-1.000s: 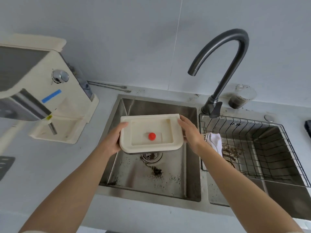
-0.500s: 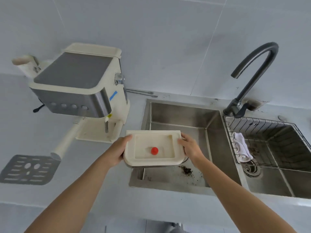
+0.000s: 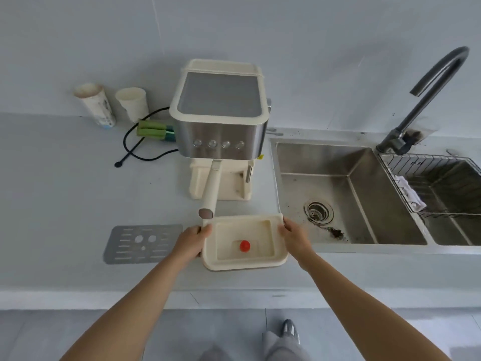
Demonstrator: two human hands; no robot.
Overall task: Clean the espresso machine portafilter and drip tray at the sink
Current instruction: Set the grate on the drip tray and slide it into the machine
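I hold the cream drip tray [image 3: 244, 260] level above the grey counter, in front of the espresso machine [image 3: 221, 121]. A red float [image 3: 244, 245] sits in the tray's middle. My left hand [image 3: 191, 242] grips the tray's left edge and my right hand [image 3: 295, 237] grips its right edge. The portafilter [image 3: 211, 192] is locked in the machine, its cream handle pointing toward me and ending just above the tray's far left corner. The tray's metal grate [image 3: 141, 244] lies flat on the counter to the left.
The steel sink [image 3: 338, 194] with coffee grounds near its drain lies right of the tray. A dark tap [image 3: 426, 100] and a wire rack [image 3: 437, 183] with a white cloth are farther right. Two paper cups [image 3: 114, 104], a green sponge [image 3: 153, 130] and a black cord [image 3: 135, 149] sit behind left.
Both hands carried the drip tray leftward, from above the sink basin to above the counter in front of the espresso machine. My view swung left with it.
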